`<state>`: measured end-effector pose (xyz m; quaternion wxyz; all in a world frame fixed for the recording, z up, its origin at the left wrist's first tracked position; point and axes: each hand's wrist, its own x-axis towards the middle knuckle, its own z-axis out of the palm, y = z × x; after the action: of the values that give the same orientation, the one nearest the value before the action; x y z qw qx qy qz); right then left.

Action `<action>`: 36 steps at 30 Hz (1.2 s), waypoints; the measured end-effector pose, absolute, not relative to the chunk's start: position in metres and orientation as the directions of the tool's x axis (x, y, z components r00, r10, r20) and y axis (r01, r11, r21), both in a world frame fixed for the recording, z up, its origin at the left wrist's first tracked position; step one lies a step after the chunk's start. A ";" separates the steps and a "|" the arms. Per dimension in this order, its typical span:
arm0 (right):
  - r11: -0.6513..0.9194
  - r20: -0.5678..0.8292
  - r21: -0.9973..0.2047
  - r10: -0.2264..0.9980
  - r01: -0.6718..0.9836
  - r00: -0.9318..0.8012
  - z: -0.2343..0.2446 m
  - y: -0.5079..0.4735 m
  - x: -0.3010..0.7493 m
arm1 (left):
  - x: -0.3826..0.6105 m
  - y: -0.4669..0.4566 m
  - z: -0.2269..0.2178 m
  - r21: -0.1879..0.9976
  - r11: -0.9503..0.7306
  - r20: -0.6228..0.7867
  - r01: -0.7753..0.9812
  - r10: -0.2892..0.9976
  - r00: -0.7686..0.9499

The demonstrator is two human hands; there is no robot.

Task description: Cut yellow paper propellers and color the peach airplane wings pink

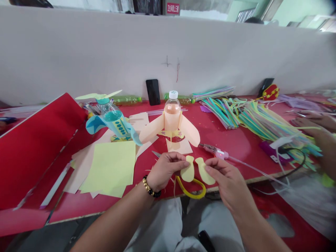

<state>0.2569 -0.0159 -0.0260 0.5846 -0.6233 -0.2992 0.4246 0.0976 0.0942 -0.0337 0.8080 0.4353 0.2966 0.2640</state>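
Between thumb and fingers my left hand (168, 168) pinches a pale yellow paper cutout (188, 171), rounded with a narrow neck. A matching yellow cutout (204, 173) is pinched in my right hand (225, 175); the two pieces are held side by side, slightly apart. Just beyond them stands a clear plastic bottle (172, 103) wrapped in peach paper, with two peach wings (190, 133) and a yellow star-patterned band. Below the cutouts lie scissors with a yellow handle (193, 194), their blade tip showing beyond my left hand. A pink glue gun (216, 151) rests beyond my right hand.
Yellow paper sheets (112, 168) lie at left, beside a red board (39, 147). A blue decorated bottle (114, 119) leans behind them. A phone (153, 92) props against the partition. Colourful strips (267, 122) pile up at right, near another person's hands (315, 122).
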 end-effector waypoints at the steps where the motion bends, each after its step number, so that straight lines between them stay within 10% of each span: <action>1: -0.139 -0.154 -0.988 0.872 -0.067 0.465 -0.022 -0.017 0.262 | 0.096 0.096 -0.032 0.870 0.475 -0.253 -0.133 0.662 0.706; 13: -0.322 -0.233 -0.858 0.938 0.400 0.255 0.022 -0.016 0.276 | 0.085 0.103 -0.012 0.970 0.217 -0.205 0.108 0.495 0.845; 36: -0.312 -0.326 -0.852 0.944 0.420 0.041 0.028 -0.007 0.264 | 0.087 0.110 -0.019 0.951 0.281 -0.225 0.132 0.333 0.916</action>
<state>0.2636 -0.0070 0.0277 0.2825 -0.6640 -0.5138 0.4640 0.0867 0.1102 -0.0189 0.7761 0.5963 0.1947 0.0647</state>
